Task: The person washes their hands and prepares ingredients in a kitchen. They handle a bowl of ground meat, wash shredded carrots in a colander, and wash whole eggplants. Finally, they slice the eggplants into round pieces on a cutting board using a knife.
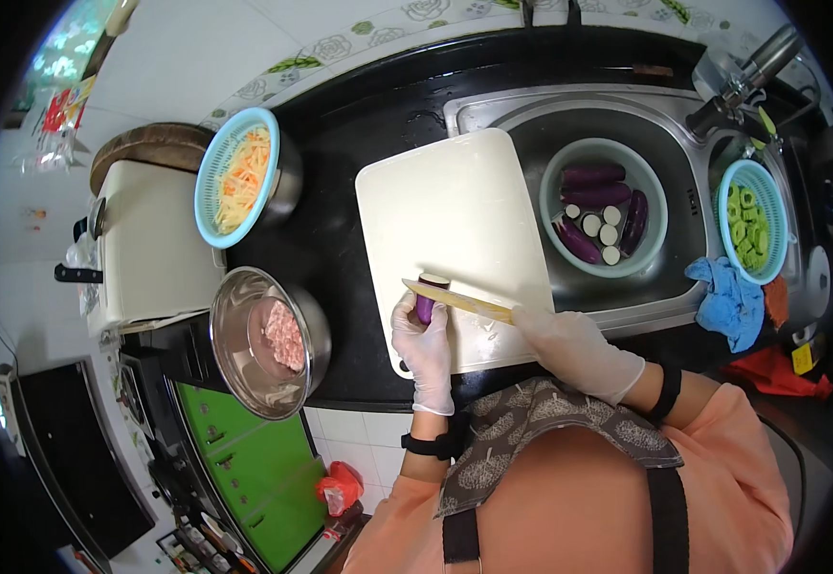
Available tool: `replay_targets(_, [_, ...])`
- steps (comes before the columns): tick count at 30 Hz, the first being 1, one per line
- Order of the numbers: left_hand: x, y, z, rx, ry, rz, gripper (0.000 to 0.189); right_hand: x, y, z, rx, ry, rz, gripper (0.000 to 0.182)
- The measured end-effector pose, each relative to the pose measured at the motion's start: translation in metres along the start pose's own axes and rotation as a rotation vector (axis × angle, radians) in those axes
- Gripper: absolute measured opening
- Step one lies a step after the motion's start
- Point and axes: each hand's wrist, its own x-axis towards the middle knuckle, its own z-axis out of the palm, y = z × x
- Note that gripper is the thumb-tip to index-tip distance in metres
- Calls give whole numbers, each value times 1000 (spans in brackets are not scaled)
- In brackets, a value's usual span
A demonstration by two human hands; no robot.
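Note:
On a white cutting board [452,208] my gloved left hand [423,348] grips a short purple eggplant piece [427,305]. A thin slice with a pale cut face [433,280] lies at its far end. My right hand [574,351], also gloved, is closed on the handle of a kitchen knife [459,301]. The yellowish blade lies across the eggplant, close to the slice; whether it is cutting through cannot be told. Right of the board, a pale round basin [663,215] in the sink holds several eggplant lengths and cut pieces in water.
A steel bowl [237,287] with minced meat stands left of the board, near a blue colander [204,179] of shredded vegetables. At the right are a blue basket [781,208] of green cut vegetables, a blue cloth [728,305] and the faucet [725,100].

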Motion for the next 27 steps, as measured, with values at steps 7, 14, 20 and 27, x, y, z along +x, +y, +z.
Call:
replay_targets(7, [-1, 3, 4, -39, 12, 24, 32, 17, -4, 8, -36, -1, 20, 10])
replay_targets(14, [1, -10, 0, -33, -12, 65, 36, 41, 6, 47, -104, 149, -62, 8])
replay_targets(20, [-1, -7, 1, -28, 6, 46, 37, 50, 0, 42, -105, 70, -69, 8])
replay_targets(27, [-4, 4, 5, 18, 51, 38, 31, 36, 0, 31, -115, 92, -56, 9])
